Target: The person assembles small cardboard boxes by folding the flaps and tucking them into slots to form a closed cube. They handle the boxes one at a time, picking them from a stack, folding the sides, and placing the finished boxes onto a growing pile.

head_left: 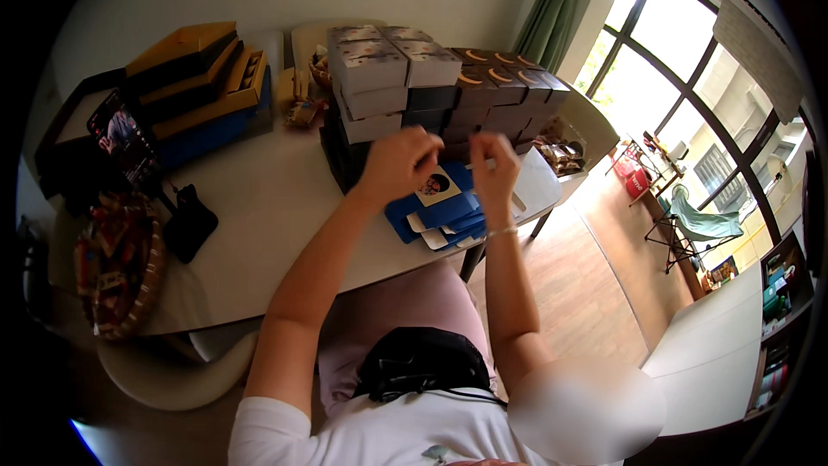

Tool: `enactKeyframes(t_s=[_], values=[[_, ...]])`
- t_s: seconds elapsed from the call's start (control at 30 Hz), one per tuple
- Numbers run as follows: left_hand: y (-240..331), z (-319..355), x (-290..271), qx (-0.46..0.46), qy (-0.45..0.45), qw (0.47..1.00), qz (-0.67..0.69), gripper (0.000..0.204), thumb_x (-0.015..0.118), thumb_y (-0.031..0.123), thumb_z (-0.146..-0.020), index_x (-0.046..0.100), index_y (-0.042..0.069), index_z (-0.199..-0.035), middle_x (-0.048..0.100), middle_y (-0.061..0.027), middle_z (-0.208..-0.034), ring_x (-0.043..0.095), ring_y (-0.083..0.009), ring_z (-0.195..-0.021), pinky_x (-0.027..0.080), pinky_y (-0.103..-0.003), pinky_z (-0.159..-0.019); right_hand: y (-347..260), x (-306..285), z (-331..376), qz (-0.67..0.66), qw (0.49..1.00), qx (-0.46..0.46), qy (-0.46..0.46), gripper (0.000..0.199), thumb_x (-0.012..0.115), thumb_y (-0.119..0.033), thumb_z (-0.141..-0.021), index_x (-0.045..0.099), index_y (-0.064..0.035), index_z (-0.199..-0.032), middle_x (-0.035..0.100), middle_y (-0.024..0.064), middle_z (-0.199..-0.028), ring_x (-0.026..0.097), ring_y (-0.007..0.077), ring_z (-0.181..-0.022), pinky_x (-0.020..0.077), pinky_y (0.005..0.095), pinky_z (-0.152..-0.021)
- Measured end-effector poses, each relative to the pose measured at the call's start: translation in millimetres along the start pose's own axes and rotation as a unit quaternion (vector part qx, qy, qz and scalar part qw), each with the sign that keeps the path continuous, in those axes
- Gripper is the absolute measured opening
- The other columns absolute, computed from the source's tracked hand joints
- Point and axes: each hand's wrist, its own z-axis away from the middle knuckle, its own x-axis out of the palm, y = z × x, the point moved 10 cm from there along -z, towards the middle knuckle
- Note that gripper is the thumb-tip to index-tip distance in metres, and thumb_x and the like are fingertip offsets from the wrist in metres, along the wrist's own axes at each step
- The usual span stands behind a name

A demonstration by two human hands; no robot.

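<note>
My left hand (398, 166) is raised over the table edge with its fingers curled together. Level with it, my right hand (494, 169) is also closed, its fingers pinched and a bracelet on the wrist. The two hands are apart, and whatever they hold, if anything, is too small to make out. Below and between them lie several flat blue cartons (461, 223) with white flaps. A pale square card with a round cartoon picture (438, 187) rests on top of these. Just beyond my hands stand stacked white patterned boxes (371, 69) and dark brown boxes (504, 86).
On the table (276, 207), left, are a phone (125, 138) on a stand, a black pouch (191, 224), a wicker basket (153, 280) of wrapped snacks, and open black-and-gold boxes (194, 65). Wrapped snacks (559, 155) lie at the right. A folding chair (703, 217) stands by the window.
</note>
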Motion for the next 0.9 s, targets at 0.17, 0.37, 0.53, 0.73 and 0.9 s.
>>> enactKeyframes(t_s=[0.17,0.37,0.53,0.73,0.9], values=[[-24,50,103,-0.039,-0.206,0.975,-0.072,0.036,0.069,0.029,-0.082,0.069,0.011,-0.113,0.066,-0.0067,-0.109,0.062,-0.0267,-0.104,0.053,-0.041,-0.085,54,18,79,0.111,0.991,0.009,-0.068,0.010,0.066,-0.007,-0.083,0.069,-0.0047,-0.092,0.070,0.0127,-0.099,0.065,0.0322,-0.098,0.0500,0.0412,-0.086],[-30,84,130,-0.121,-0.351,0.921,-0.115,0.094,0.071,0.073,-0.065,0.059,0.012,-0.136,0.052,-0.0150,-0.143,0.041,-0.0323,-0.138,0.036,-0.046,-0.110,66,26,113,0.173,0.974,0.027,-0.144,0.016,0.065,-0.014,-0.085,0.072,-0.0078,-0.097,0.070,0.0110,-0.112,0.061,0.0323,-0.112,0.0427,0.0438,-0.101],[-25,86,129,-0.135,-0.384,0.902,-0.140,0.101,0.070,0.074,-0.066,0.051,0.011,-0.142,0.050,-0.0162,-0.145,0.040,-0.0337,-0.139,0.037,-0.046,-0.110,61,14,117,0.129,0.983,0.041,-0.123,0.017,0.066,-0.013,-0.085,0.071,-0.0051,-0.099,0.070,0.0109,-0.112,0.062,0.0312,-0.114,0.0442,0.0429,-0.102],[-28,83,130,-0.115,-0.351,0.924,-0.096,0.075,0.069,0.054,-0.075,0.059,0.004,-0.130,0.061,-0.0185,-0.127,0.060,-0.0327,-0.116,0.048,-0.040,-0.099,72,-12,119,0.050,0.989,0.136,-0.014,0.022,0.061,-0.016,-0.094,0.066,-0.0038,-0.113,0.069,0.0146,-0.115,0.064,0.0298,-0.111,0.0495,0.0367,-0.094],[-15,78,125,-0.094,-0.330,0.929,-0.140,0.044,0.062,0.024,-0.084,0.064,0.003,-0.123,0.067,-0.0164,-0.119,0.068,-0.0299,-0.101,0.055,-0.039,-0.087,81,-20,123,-0.037,0.981,0.187,0.034,0.030,0.053,-0.019,-0.102,0.058,0.0001,-0.125,0.065,0.0173,-0.122,0.064,0.0259,-0.114,0.0480,0.0329,-0.098]])
